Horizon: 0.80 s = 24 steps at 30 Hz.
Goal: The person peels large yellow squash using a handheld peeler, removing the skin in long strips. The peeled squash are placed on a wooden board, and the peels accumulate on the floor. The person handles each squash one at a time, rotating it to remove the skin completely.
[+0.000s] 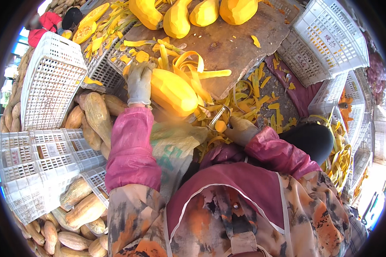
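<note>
A peeled yellow-orange squash (173,91) lies at the near left edge of a worn wooden board (212,41). My left hand (140,80), in a pale glove, is closed over its left end, with some orange flesh showing beyond the fingers. Long curled peel strips (193,66) lie against the squash's far side. My right hand (243,130), gloved too, grips a metal peeler (219,116) low before my lap. An orange piece (220,126) sits at the peeler, right by my fingers; whether it is stuck there cannot be told.
Several peeled squashes (177,17) line the board's far side. Unpeeled squashes (96,112) are piled at left, among white plastic crates (53,83). More crates (331,37) stand at right. Peelings (257,83) litter the ground. A person in red (46,24) is at far left.
</note>
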Tool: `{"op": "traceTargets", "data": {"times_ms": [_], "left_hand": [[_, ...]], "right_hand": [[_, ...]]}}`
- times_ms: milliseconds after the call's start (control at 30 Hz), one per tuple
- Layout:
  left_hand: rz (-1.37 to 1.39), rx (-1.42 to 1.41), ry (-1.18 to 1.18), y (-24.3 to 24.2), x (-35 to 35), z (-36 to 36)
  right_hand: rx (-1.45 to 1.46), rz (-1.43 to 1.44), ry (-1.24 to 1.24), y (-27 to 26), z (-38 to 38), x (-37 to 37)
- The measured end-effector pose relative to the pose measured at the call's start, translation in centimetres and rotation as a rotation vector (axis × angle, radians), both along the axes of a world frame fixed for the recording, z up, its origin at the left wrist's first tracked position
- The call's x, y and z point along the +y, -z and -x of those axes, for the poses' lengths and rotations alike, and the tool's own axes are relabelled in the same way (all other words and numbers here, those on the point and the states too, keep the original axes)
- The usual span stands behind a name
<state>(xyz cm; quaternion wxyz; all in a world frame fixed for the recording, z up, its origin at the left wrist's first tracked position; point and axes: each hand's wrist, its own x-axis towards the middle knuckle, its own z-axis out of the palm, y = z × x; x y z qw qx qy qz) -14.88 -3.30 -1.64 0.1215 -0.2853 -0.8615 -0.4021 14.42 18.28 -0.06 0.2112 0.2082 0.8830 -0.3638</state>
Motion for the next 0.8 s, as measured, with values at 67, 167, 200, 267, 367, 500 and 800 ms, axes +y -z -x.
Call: {"op": "traceTargets", "data": {"times_ms": [67,167,200,267,367,500,800], "left_hand": [[-0.063,0.014,-0.05,0.8,-1.3,-0.2],[-0.139,-0.11,-0.052,0.0,-1.2,-1.0],[-0.243,-0.226,-0.067,-0.4,-1.3,-1.5],[-0.364,-0.493,-0.088,-2.2,-0.8,-3.6],[-0.174,-0.557,-0.22,-2.0,-1.2,-3.9],[-0.398,-0.569,-0.334,-2.4,0.9,-6.6],[-0.641,-0.575,-0.32,-0.8,4.0,-9.0]], "right_hand": [[0.023,0.077,0.091,-0.4,0.5,0.0],[0.106,0.564,0.357,-0.1,2.9,-0.6],[0.171,0.734,0.409,0.4,3.9,-1.6],[0.206,0.99,0.485,0.5,5.4,-3.1],[0.141,1.173,0.513,0.2,7.1,-5.1],[0.174,1.134,0.553,0.5,8.0,-6.3],[0.188,0.982,0.488,-0.6,7.7,-2.0]]}}
